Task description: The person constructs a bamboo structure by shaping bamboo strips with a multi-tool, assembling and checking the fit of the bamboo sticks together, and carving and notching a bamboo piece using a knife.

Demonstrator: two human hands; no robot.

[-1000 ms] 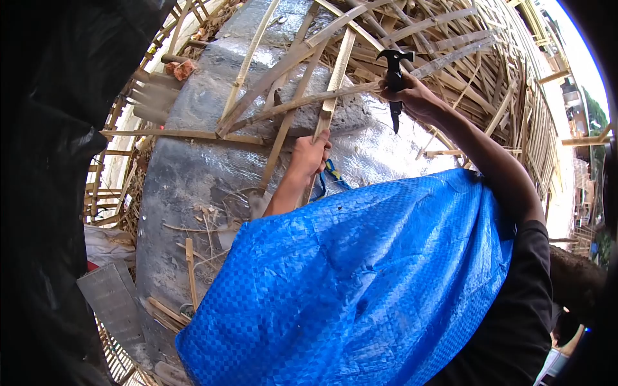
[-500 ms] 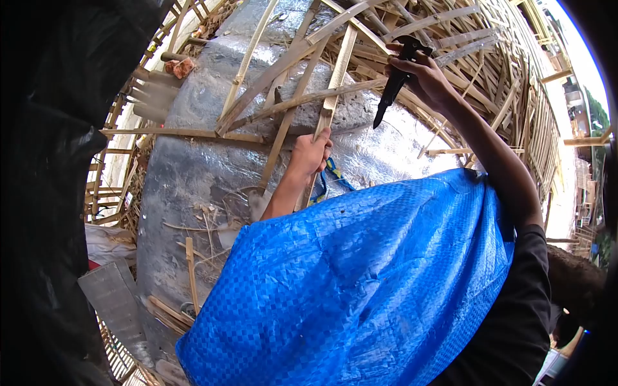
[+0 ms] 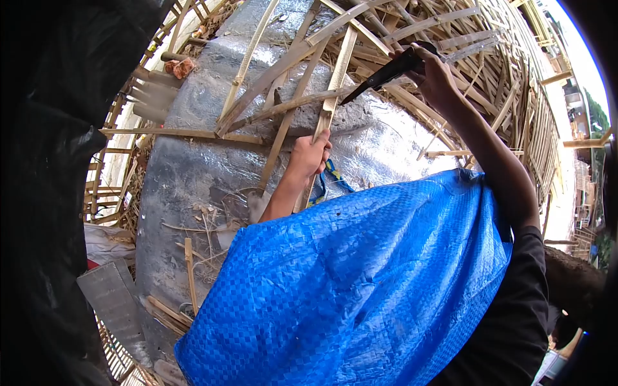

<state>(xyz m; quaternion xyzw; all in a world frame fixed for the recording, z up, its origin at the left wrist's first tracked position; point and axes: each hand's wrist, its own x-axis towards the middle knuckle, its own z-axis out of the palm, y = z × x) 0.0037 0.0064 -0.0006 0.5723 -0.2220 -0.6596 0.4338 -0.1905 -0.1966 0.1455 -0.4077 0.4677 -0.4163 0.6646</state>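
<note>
My left hand [image 3: 310, 154] is closed around a split bamboo strip [image 3: 343, 63], whose upper end points away from me. A rough grey stone block [image 3: 354, 120] lies under and beside the strip. Raised to the right, my right hand [image 3: 436, 77] grips a black knife [image 3: 389, 69]. Its blade slants down to the left, and the tip appears near the strip; I cannot tell whether they touch. A blue woven plastic sheet [image 3: 347, 276] covers my lap and torso.
More bamboo strips [image 3: 270, 77] cross in front on the silvery foil-covered ground [image 3: 187, 174]. A big pile of split bamboo [image 3: 489, 83] fills the upper right. A blue patterned strap [image 3: 336, 174] lies by my left wrist. A grey board [image 3: 112, 299] is at lower left.
My right hand has turned the knife, swinging its tip up and left toward the bamboo strip. The left hand has stayed in place on the strip.
</note>
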